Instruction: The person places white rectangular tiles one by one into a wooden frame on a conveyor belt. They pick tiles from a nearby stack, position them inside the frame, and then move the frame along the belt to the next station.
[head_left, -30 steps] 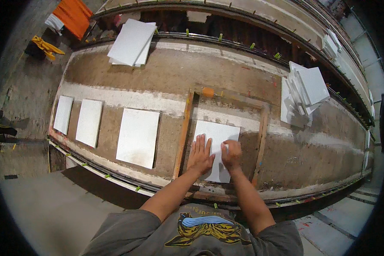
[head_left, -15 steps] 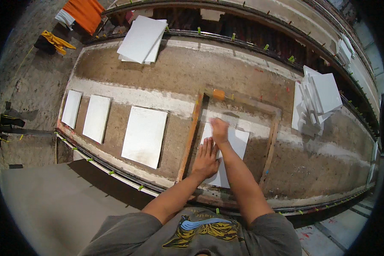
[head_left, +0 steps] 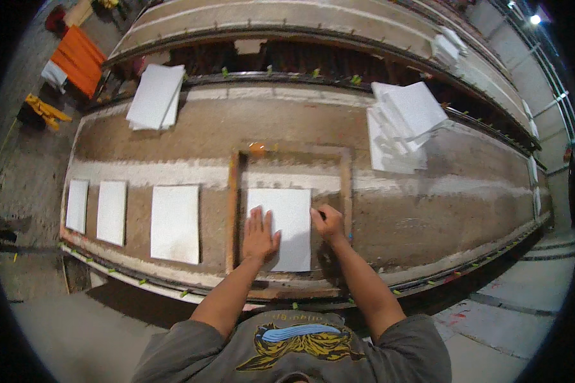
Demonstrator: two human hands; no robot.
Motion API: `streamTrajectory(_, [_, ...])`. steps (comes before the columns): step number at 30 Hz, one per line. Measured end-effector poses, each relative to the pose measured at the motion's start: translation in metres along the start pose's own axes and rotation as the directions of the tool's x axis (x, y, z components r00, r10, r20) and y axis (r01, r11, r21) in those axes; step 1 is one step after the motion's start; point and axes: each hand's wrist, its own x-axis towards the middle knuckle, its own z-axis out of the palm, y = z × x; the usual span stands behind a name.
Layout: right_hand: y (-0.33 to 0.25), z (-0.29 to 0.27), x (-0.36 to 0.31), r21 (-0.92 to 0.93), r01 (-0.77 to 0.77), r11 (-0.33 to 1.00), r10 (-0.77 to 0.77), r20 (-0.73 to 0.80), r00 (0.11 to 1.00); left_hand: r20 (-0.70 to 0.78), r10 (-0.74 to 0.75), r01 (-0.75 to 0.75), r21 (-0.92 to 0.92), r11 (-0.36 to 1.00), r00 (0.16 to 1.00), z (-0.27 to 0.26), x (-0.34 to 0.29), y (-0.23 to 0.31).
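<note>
Resting open and flat, the left hand [head_left: 260, 240] contacts 1 white panel [head_left: 292, 220]; the right hand [head_left: 329, 225] curls near its edge, contents indeterminable.

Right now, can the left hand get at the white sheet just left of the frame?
Probably yes: only the frame's left bar seems to lie between the left hand, resting on the framed sheet, and that outer sheet.

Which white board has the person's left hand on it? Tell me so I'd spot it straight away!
On the long brown table sits a rectangular brown frame. The white board lies inside it, under the flat left hand. The other white boards lie outside the frame.
</note>
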Motion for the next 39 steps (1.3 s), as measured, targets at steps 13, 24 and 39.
streamTrajectory(13, [0.263, -0.294, 0.165, 0.309, -0.565, 0.765, 0.639, -0.467, 0.611, -0.316, -0.157, -0.175, -0.801, 0.572, 0.936, -0.031, 0.168, 0.209])
streamTrajectory(24, [0.336, -0.286, 0.313, 0.815, -0.390, 0.428, 0.777, -0.113, 0.619, -0.019, -0.143, 0.034, -0.932, 0.360, 0.990, -0.048, 0.343, 0.372])
streamTrajectory(39, [0.306, -0.338, 0.261, 0.582, -0.644, 0.497, 0.725, 0.130, 0.676, 0.462, -0.052, 0.463, -0.886, 0.007, 0.885, 0.010, 0.384, 0.313])
